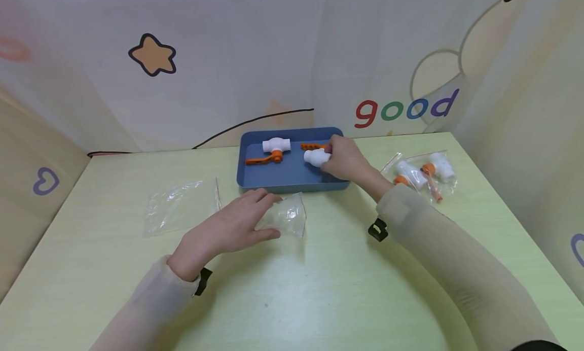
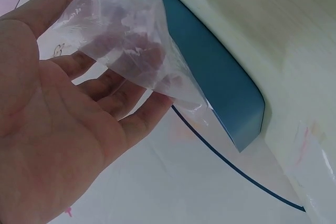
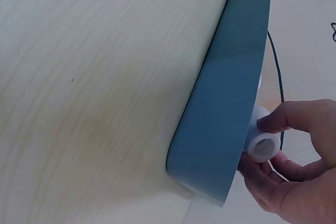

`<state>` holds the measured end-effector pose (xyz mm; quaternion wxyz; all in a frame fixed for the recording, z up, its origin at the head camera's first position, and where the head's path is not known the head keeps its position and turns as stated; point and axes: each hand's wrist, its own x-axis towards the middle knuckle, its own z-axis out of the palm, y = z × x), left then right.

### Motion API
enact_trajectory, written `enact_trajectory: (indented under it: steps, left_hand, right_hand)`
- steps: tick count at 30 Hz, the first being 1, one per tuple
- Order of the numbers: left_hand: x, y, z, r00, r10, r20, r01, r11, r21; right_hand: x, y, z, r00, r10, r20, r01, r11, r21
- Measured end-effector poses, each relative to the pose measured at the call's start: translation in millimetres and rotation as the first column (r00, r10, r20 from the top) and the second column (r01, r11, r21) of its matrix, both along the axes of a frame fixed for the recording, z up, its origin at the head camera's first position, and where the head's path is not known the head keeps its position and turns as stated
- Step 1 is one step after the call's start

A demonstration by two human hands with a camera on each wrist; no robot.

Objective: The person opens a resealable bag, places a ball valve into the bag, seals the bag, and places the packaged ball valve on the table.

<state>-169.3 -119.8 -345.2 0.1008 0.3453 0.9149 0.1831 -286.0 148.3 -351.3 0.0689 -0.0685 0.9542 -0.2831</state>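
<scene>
In the head view, my right hand [image 1: 344,158] grips a white plastic ball valve [image 1: 316,158] at the right end of the blue tray [image 1: 292,184]; the valve's orange lever [image 1: 312,146] shows behind it. The right wrist view has thumb and fingers round the valve's open pipe end [image 3: 263,148], just past the tray wall. Another white ball valve [image 1: 276,145] with an orange lever lies in the tray's left half. In front of the tray, my left hand [image 1: 232,221] holds a crumpled clear plastic bag [image 2: 126,40] loosely between thumb and curved fingers.
To the right on the table lie clear bags [image 1: 426,176] with white and orange valves inside. A flat clear bag [image 1: 182,206] rests left of my left hand. A printed cloth [image 1: 228,62] rises behind the table's back edge, close to the tray.
</scene>
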Motion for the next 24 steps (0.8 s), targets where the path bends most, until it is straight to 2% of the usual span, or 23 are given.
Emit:
enact_trajectory:
  steps: [7,11,17,24]
  left_hand:
    - [-1.0,-0.1,-0.6,1.000,0.008,0.015,-0.008,1.000,-0.004]
    - [-1.6,0.3,0.2,0.999,0.022,0.029,-0.022,1.000,-0.013]
    - [-2.3,0.1,1.2,0.999,0.031,0.033,-0.030,0.999,-0.021]
    - [-3.9,-1.0,0.5,0.998,0.045,0.035,-0.044,0.999,-0.020]
  right_hand:
    - [4.4,4,1.5,0.989,-0.044,-0.143,0.031,0.996,-0.089]
    - [6.8,5,2.1,0.980,-0.066,-0.189,0.042,0.991,-0.127]
    - [9.9,8,1.4,0.974,-0.073,-0.216,0.040,0.987,-0.154]
    - [20.2,16,5.7,0.966,-0.071,-0.247,0.019,0.978,-0.207]
